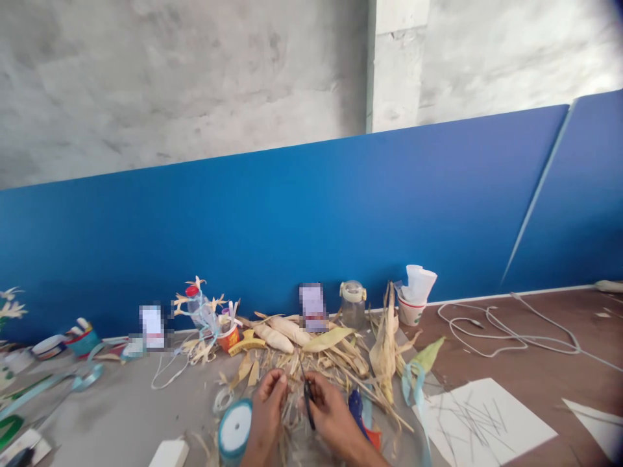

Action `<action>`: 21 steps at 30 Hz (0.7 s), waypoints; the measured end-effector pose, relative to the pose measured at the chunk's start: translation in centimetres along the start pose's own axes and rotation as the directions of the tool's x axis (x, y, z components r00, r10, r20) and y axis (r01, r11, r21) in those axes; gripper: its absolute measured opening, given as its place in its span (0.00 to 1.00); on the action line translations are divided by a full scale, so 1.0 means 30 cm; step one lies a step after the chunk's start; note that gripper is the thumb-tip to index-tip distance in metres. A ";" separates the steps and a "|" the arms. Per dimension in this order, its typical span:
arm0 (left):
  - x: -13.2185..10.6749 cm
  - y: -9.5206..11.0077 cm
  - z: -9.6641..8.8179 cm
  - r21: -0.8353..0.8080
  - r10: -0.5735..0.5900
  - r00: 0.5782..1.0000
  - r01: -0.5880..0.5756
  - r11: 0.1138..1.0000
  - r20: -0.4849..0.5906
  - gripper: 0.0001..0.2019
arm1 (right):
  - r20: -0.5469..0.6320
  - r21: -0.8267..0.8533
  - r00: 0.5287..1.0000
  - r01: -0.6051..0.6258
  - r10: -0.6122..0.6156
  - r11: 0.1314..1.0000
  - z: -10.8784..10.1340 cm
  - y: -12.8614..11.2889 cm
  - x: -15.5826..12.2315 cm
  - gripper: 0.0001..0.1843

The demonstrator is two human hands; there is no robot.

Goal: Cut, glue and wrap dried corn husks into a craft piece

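My right hand (327, 407) is closed around black-handled scissors (307, 397), seen nearly edge-on with the thin blades pointing away from me. To its left, my left hand (268, 405) has thumb and fingertips pinched together; what they hold is too small to make out. Both hands are above a pile of dry corn husks (335, 357) and loose shreds. A roll of light blue ribbon (235, 428) lies against the left wrist. Beside the right wrist is a blue and orange tool (357, 412), partly hidden by the arm.
Behind the husks stand a phone (312, 306), a clear jar (353, 308) and a paper cup (411, 310). A bottle with husk flowers (197, 308) is at the left. White paper with thin wires (479, 421) and a white cable (501, 337) lie right. A blue partition (292, 227) closes the back.
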State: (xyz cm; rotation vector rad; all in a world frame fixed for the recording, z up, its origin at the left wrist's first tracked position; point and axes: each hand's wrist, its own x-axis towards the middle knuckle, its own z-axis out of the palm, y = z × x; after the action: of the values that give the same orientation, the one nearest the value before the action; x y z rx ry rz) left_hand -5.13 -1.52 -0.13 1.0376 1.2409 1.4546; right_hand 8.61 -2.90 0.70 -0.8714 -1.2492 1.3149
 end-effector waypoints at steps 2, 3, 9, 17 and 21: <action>-0.002 0.006 -0.001 0.072 0.011 0.999 -0.015 0.997 0.051 0.17 | -0.047 0.043 0.999 0.026 -0.024 0.999 -0.007 -0.009 0.013 0.20; -0.004 0.010 0.001 0.115 0.017 0.997 -0.027 0.993 0.080 0.17 | -0.085 0.058 0.995 0.049 -0.044 0.997 -0.012 -0.015 0.020 0.21; -0.023 0.026 0.024 0.291 0.018 0.966 -0.095 0.952 0.258 0.17 | -0.196 -0.139 0.971 0.109 -0.135 0.984 -0.054 -0.042 0.038 0.25; -0.030 0.035 0.030 0.314 -0.019 0.957 -0.076 0.946 0.288 0.20 | -0.101 -0.113 0.990 0.084 -0.096 0.990 -0.050 -0.050 0.033 0.22; -0.035 0.043 0.037 0.302 0.020 0.974 -0.090 0.949 0.225 0.22 | -0.173 0.036 0.985 0.035 -0.029 0.999 -0.029 -0.055 0.042 0.19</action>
State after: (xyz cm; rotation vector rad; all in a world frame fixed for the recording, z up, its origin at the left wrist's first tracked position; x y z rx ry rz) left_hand -4.00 -2.40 1.27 1.4153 1.3126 1.1683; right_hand 9.58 -1.71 2.33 -0.9138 -1.0948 1.2077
